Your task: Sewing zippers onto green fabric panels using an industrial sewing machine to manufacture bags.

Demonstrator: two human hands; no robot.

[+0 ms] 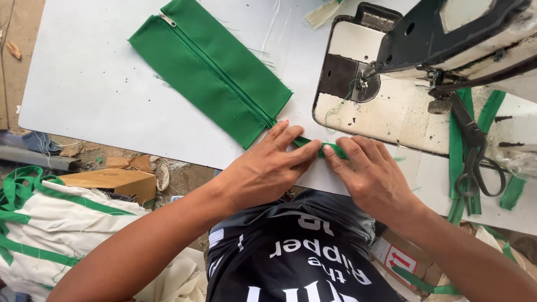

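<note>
Head view: my left hand [268, 170] and right hand [372, 176] pinch, fingers narrow, the green zipper tape [327, 148] at the tabletop's [89, 84] near edge; green zippered panel [210, 70] looks sewn, tail not yet under the sewing machine [447, 39].

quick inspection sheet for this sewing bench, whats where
surface: pale table, specks and loose threads
job's things: green zippered fabric panel; zipper tape end pinched under both hands
clutter: scissors on green strips, right
hands: left hand and right hand flat, fingertips on tape
cables: nothing seen
surroundings: sewing machine; cardboard box and white-green fabric pile, lower left
</note>
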